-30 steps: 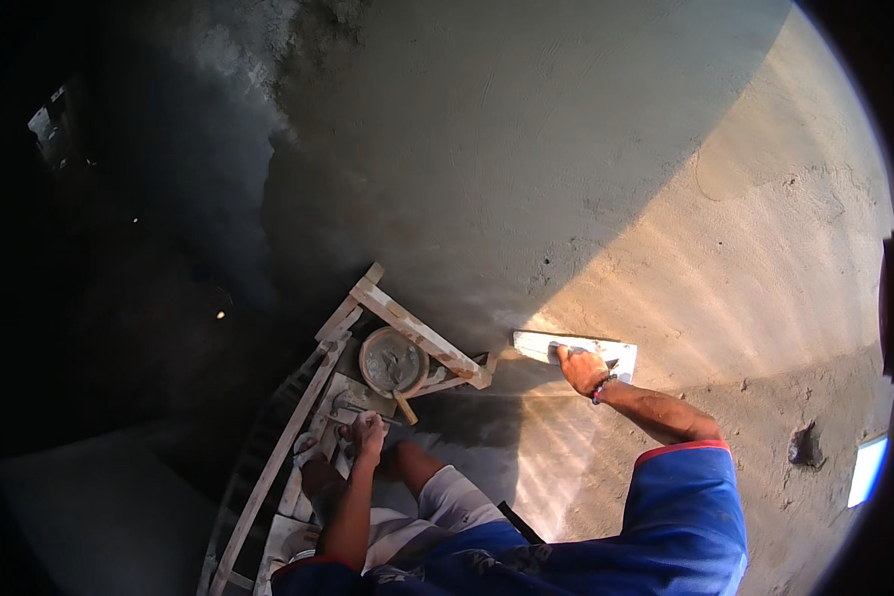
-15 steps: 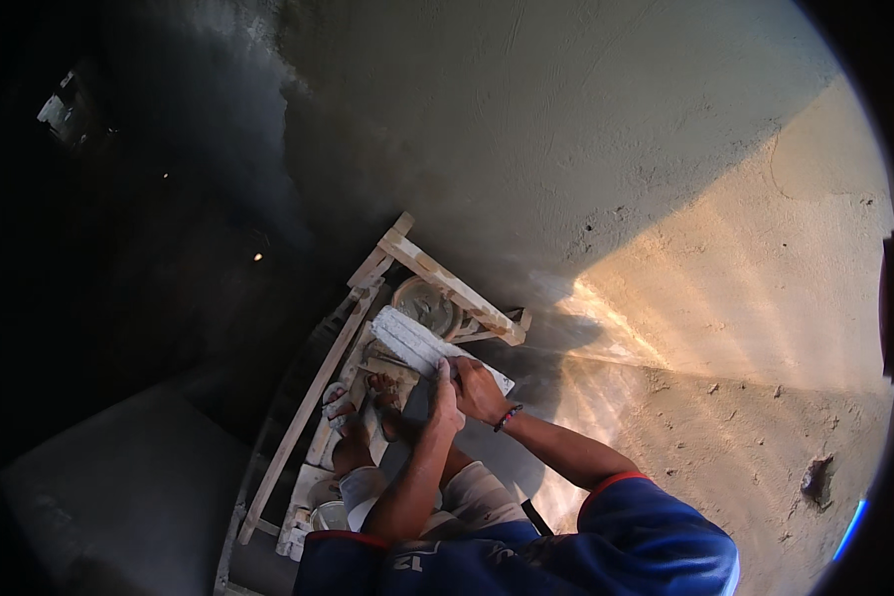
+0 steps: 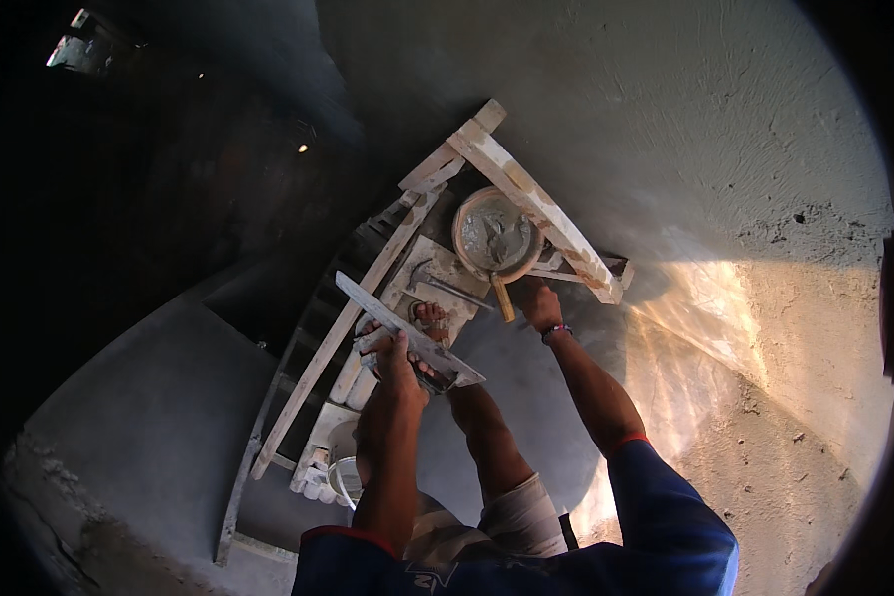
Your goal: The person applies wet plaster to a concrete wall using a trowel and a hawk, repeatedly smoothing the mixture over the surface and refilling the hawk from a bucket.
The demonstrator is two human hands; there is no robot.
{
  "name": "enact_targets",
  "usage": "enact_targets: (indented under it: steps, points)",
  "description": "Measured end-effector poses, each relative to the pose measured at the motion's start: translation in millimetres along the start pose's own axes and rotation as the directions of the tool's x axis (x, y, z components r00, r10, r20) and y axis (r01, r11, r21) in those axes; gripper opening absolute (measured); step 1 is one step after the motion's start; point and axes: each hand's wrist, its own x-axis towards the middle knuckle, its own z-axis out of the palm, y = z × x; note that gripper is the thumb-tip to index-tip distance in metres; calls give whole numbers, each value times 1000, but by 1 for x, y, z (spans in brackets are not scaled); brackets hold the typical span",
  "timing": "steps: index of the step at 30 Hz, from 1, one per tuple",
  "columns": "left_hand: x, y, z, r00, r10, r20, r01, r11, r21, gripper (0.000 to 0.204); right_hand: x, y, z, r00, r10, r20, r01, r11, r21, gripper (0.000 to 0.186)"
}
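Grey float (image 3: 419, 339) in left hand (image 3: 395, 364)

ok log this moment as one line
left hand: holding float | right hand: beside wooden handle | bucket: holds grey mix | hammer: on board
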Motion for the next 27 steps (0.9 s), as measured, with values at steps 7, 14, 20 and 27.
enact_targets:
  steps: [7,14,20,27]
  points:
    - [31,-14,-7,973,-53,226,24,991,130,30,76,22,120,991,21,131,-7,994,-111,35]
    - [39,-9,-12,970,-81,227,31,976,215,33,31,17,74,997,75,-22,-78,980,-183,31]
    - [39,-16,20,973,-129,189,72,956,284,35,75,62,7,993,103,-58,-117,935,-334,33]
    - [120,-36,36,938,-107,330,11,960,279,54,128,52,66,996,-86,-10,70,871,-485,27]
